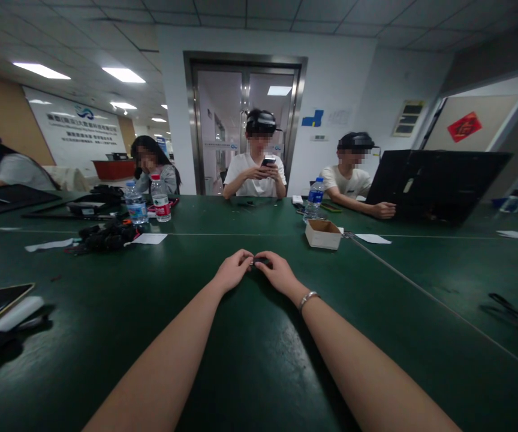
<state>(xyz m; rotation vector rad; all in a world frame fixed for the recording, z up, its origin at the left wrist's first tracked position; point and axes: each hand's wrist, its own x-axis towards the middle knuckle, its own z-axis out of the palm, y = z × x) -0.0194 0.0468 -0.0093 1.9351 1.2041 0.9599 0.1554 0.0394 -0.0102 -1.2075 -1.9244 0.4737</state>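
Observation:
Over the middle of the green table, my two hands meet at a small dark object. The thumb and fingers of my left hand pinch its left end, where a bit of metal seems to glint. My right hand, with a silver bracelet at the wrist, closes on the right end. Fingers cover most of the object, and it is too small for me to tell its kind.
A small open box and a blue-labelled bottle stand ahead to the right. Two bottles and a black tangle are ahead to the left. A large black panel stands at right. A person opposite holds a phone.

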